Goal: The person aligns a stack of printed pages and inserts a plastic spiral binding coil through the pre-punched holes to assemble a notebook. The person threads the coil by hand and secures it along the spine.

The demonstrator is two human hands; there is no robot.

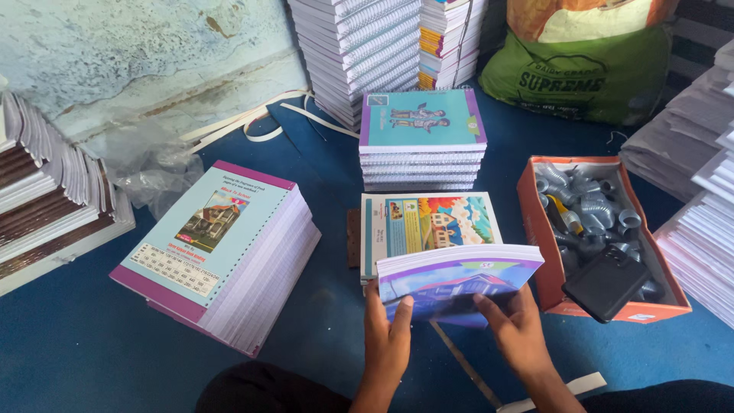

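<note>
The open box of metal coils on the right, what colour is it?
Orange box, with a pale inside; only the head view shows it.

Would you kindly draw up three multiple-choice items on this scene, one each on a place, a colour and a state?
1. Where does the black phone lie?
A. on top of the orange box of metal coils
B. on the pile of notebooks with teal covers
C. on the blue floor

2. What colour is the sack at the back?
A. red
B. green
C. white

3. How is the notebook in the person's hands?
A. lying flat on the floor
B. torn in two
C. held up by both hands

Answers:
1 A, the phone rests across the box's near corner, over the coils.
2 B, the sack's lower part is green.
3 C, the left hand and the right hand grip its near edge, lifting it above another notebook.
</note>
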